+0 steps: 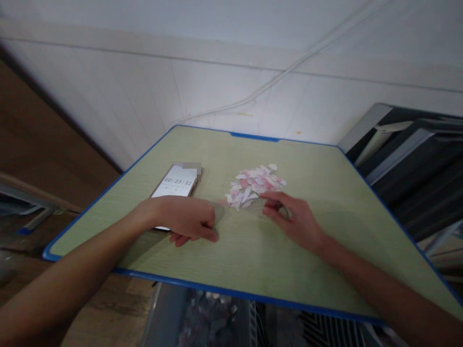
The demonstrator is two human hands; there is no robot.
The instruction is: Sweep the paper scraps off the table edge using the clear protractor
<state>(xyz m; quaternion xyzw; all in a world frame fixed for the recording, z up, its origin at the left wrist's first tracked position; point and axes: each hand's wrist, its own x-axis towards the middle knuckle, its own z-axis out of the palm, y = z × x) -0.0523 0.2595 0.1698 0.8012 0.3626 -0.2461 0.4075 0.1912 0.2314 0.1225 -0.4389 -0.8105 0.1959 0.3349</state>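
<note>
A loose heap of torn paper scraps point(255, 183), white with pink patches, lies mid-table. At its near right edge is my right hand point(294, 219), with the index finger reaching to the scraps and the thumb held apart below; I see nothing between them. My left hand point(184, 217) is curled closed, knuckles up, over the table left of the heap. Its palm side is hidden, so I cannot make out whether anything is in it. Behind this hand and wrist, partly covered, lies a phone point(177, 180) whose screen reads 00:23:32.
The pale green table point(217, 154) has a blue rim and stands against a white wall point(217, 86) with a cable along it. Below the front edge is a grey bin point(164, 313) holding paper scraps. Dark folded furniture point(415, 154) leans at the right.
</note>
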